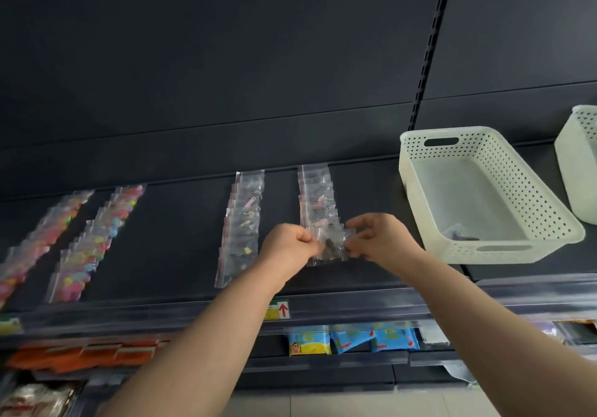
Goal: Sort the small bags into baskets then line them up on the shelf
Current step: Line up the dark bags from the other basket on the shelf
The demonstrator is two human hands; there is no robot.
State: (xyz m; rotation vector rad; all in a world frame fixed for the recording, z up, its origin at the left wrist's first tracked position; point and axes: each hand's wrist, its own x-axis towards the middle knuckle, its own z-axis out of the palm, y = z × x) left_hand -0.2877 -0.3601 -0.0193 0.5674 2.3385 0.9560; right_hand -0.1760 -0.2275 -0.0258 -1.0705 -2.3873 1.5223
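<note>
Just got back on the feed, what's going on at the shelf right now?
A person holds one small clear bag pinched between the left hand and the right hand, at the near end of the rightmost row of bags on the shelf. Three more rows lie to its left. The white basket to the right holds only a few dark items.
</note>
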